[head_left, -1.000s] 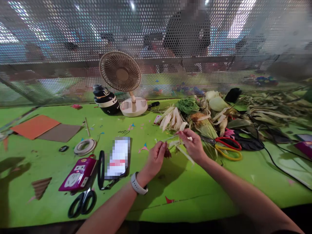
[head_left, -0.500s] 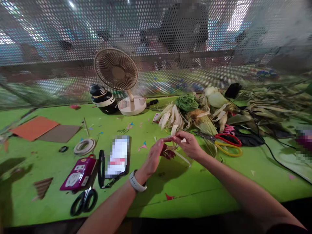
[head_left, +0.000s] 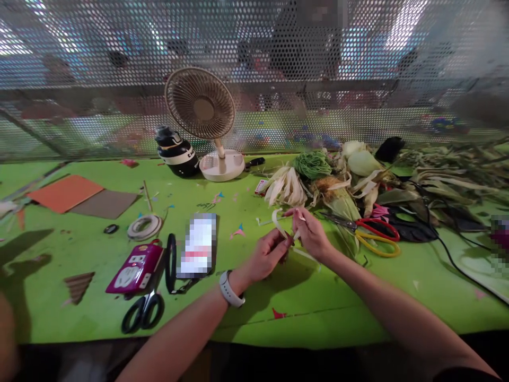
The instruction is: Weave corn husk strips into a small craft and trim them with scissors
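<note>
Over the green table (head_left: pixel 318 302), near centre: left hand (head_left: pixel 267 255) and right hand (head_left: pixel 314 233), close together, fingertips almost touching. Left hand curled narrow, pinching the lower end of a pale corn husk strip (head_left: pixel 278 223); white watch (head_left: pixel 229 289) on that wrist. Right hand closed to a pinch on the same strip from the right, a loose pale end trailing down to the right below it. Strip held just above the table, curling up and left from between the fingers.

Just beyond the hands, far and right: a pile of corn husks (head_left: pixel 288 185), a bundle of green string (head_left: pixel 312 164), and red-and-yellow scissors (head_left: pixel 376 233) lying flat. Left of the hands: a flat phone (head_left: pixel 198 245), a magenta power strip (head_left: pixel 135 267), black scissors (head_left: pixel 143 313) at the near edge, a tape roll (head_left: pixel 144 227). Far centre-left: a small beige fan (head_left: pixel 202 114), upright, beside a dark bottle (head_left: pixel 177 152) on its side, before a perforated metal screen (head_left: pixel 99 63).
</note>
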Demonstrator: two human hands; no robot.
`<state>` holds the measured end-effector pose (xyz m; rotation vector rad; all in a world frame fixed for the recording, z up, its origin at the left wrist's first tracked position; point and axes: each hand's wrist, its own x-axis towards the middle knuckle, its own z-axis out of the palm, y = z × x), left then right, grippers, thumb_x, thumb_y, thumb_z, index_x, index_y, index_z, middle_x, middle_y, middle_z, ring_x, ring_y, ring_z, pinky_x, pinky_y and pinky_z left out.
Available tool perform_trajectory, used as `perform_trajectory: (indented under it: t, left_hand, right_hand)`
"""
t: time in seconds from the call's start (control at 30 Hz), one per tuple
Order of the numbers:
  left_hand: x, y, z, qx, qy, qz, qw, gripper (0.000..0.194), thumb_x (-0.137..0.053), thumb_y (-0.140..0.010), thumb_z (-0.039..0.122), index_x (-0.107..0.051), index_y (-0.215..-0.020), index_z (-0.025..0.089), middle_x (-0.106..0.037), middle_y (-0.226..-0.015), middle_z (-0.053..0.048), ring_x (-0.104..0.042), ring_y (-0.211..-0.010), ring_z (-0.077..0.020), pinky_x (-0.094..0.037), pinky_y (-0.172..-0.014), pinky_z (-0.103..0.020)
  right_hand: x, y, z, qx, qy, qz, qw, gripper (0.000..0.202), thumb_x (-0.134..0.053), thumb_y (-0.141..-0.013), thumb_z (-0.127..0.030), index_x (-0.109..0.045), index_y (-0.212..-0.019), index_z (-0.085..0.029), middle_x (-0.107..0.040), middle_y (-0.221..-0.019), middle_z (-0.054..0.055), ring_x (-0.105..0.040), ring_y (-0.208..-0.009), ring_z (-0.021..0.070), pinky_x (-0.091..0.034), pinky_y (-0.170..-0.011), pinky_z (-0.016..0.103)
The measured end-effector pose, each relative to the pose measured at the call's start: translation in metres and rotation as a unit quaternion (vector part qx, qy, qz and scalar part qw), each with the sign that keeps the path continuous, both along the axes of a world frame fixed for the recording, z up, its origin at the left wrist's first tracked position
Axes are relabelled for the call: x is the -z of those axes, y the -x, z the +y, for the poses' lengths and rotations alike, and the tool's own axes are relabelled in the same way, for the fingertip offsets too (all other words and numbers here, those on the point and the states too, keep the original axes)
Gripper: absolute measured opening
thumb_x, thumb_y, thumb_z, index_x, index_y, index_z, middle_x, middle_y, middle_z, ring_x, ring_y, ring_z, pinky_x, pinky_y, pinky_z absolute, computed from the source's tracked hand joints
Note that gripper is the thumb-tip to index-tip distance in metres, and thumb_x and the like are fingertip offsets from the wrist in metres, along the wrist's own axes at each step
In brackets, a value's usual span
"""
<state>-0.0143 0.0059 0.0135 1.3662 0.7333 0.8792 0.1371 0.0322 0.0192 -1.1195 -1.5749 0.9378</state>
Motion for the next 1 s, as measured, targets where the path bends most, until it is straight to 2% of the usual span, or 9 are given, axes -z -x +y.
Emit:
perform_trajectory:
  t: [0.13,0.2,0.27,0.4,0.67,0.8,0.87,0.93,1.0]
  left_hand:
    - [-0.001,0.000,0.002,-0.011,-0.031,0.021,0.999,0.023,-0.053,-0.087,0.039,-0.051,-0.082,0.017,-0.045,-0.064,0.004,-0.042,-0.055,-0.0081,-0.036,-0.053,-0.022]
    - [-0.001,0.000,0.003,-0.024,-0.057,0.025,0.998,0.021,-0.054,-0.086,0.037,-0.053,-0.083,0.017,-0.047,-0.067,0.002,-0.044,-0.062,-0.0101,-0.037,-0.059,-0.024]
    - [-0.001,0.000,0.004,-0.044,-0.069,0.034,0.996,0.021,-0.056,-0.085,0.037,-0.053,-0.085,0.016,-0.049,-0.070,0.001,-0.044,-0.066,-0.0115,-0.038,-0.061,-0.025]
    - [0.002,0.000,0.004,-0.053,-0.067,0.060,0.995,0.024,-0.057,-0.083,0.039,-0.052,-0.083,0.016,-0.046,-0.068,0.002,-0.040,-0.063,-0.0106,-0.034,-0.057,-0.024]
    - [0.004,0.000,0.003,-0.007,-0.070,0.095,0.993,0.027,-0.054,-0.086,0.040,-0.049,-0.075,0.016,-0.042,-0.063,0.004,-0.036,-0.058,-0.0088,-0.029,-0.053,-0.023]
    - [-0.002,0.003,0.008,-0.066,-0.024,0.033,0.997,0.028,-0.058,-0.083,0.044,-0.055,-0.088,0.016,-0.045,-0.065,0.004,-0.035,-0.054,-0.0076,-0.030,-0.049,-0.021]
    - [-0.004,0.005,0.012,-0.104,-0.008,0.017,0.994,0.031,-0.059,-0.081,0.047,-0.056,-0.087,0.017,-0.043,-0.061,0.005,-0.033,-0.050,-0.0068,-0.029,-0.045,-0.020]
    - [-0.005,0.008,0.014,-0.140,-0.009,0.011,0.990,0.031,-0.060,-0.081,0.047,-0.056,-0.084,0.017,-0.041,-0.059,0.006,-0.033,-0.049,-0.0067,-0.029,-0.045,-0.020]
    - [-0.005,0.010,0.015,-0.169,-0.008,0.008,0.985,0.030,-0.060,-0.081,0.046,-0.055,-0.081,0.017,-0.041,-0.057,0.006,-0.034,-0.049,-0.0066,-0.029,-0.045,-0.020]
  right_hand:
    - [-0.005,-0.005,0.003,-0.050,0.032,-0.006,0.998,0.045,-0.034,-0.093,-0.052,-0.061,-0.088,-0.016,-0.045,-0.060,-0.004,-0.043,-0.048,0.0091,-0.035,-0.046,0.021]
    - [-0.009,-0.008,0.004,-0.103,0.013,-0.049,0.993,0.037,-0.046,-0.090,-0.048,-0.063,-0.084,-0.016,-0.053,-0.065,-0.001,-0.050,-0.058,0.0110,-0.039,-0.053,0.022]
    - [-0.012,-0.010,0.005,-0.114,-0.035,-0.081,0.990,0.027,-0.060,-0.083,-0.042,-0.066,-0.085,-0.016,-0.057,-0.069,0.001,-0.054,-0.066,0.0130,-0.042,-0.061,0.024]
    - [-0.011,-0.008,0.006,-0.073,-0.114,-0.088,0.987,0.015,-0.066,-0.079,-0.032,-0.069,-0.083,-0.018,-0.056,-0.072,0.001,-0.054,-0.071,0.0145,-0.044,-0.067,0.027]
    - [-0.016,0.000,0.002,-0.061,-0.107,-0.058,0.991,0.012,-0.064,-0.082,-0.029,-0.067,-0.075,-0.020,-0.059,-0.071,0.001,-0.056,-0.068,0.0136,-0.045,-0.065,0.027]
    - [-0.024,-0.007,0.002,0.050,-0.144,-0.101,0.983,0.022,-0.062,-0.083,-0.038,-0.062,-0.093,-0.019,-0.060,-0.085,0.005,-0.057,-0.079,0.0169,-0.046,-0.071,0.029]
    - [-0.027,-0.011,0.001,0.103,-0.167,-0.139,0.971,0.025,-0.058,-0.085,-0.043,-0.059,-0.086,-0.018,-0.059,-0.084,0.005,-0.055,-0.079,0.0176,-0.044,-0.071,0.030]
    - [-0.027,-0.013,0.000,0.078,-0.160,-0.188,0.966,0.031,-0.051,-0.088,-0.046,-0.056,-0.076,-0.018,-0.057,-0.074,0.004,-0.053,-0.072,0.0167,-0.042,-0.067,0.029]
    - [-0.025,-0.011,-0.001,-0.017,-0.115,-0.226,0.967,0.036,-0.048,-0.089,-0.048,-0.056,-0.073,-0.017,-0.057,-0.071,0.003,-0.053,-0.068,0.0154,-0.039,-0.063,0.027]
